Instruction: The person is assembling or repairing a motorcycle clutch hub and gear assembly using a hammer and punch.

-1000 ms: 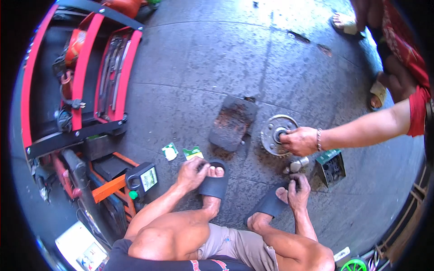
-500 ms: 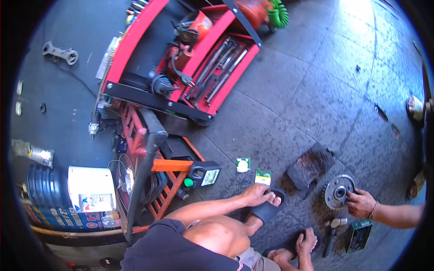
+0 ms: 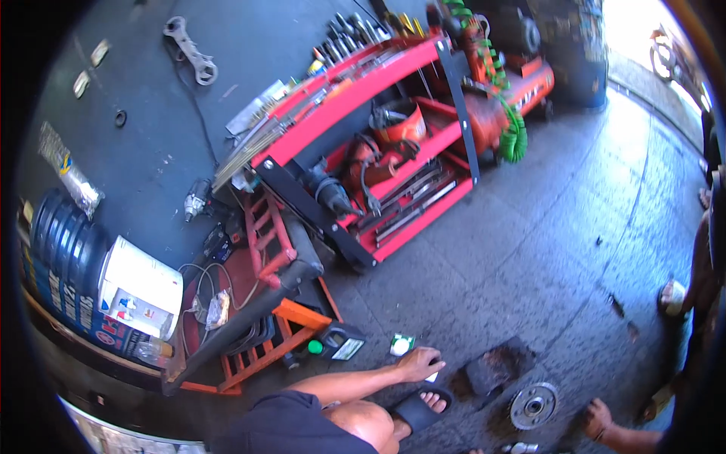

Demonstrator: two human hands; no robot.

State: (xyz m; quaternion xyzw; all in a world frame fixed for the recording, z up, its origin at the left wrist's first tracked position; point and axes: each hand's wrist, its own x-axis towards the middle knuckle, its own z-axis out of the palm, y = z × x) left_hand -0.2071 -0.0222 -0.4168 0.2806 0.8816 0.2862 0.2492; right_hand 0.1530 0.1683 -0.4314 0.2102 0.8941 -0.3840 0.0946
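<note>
My left forearm reaches across my bent knee, and my left hand (image 3: 420, 364) hangs above the floor with its fingers curled. Beneath it a white edge (image 3: 432, 377) shows; whether I grip it is hidden. Just nearer is my foot in a black sandal (image 3: 423, 411). My right hand is out of view. A round metal gear with holes and a toothed rim (image 3: 534, 406) lies on the floor to the right. Beside it a co-worker's hand (image 3: 597, 418), wearing a bracelet, is empty and low over the floor. Behind the gear sits a dark, dirty block (image 3: 495, 368).
A green and white packet (image 3: 401, 345) and a black bottle with a green cap (image 3: 340, 341) lie left of my hand. Beyond stands a red tool cart (image 3: 355, 102), with an orange-framed stand (image 3: 301, 312) nearer. A hammer head (image 3: 521, 448) shows at the lower edge.
The co-worker's hand has let go of the gear, which now lies on the floor. My left hand has left my foot and hangs over the packet. The view has swung up; my right hand dropped out.
</note>
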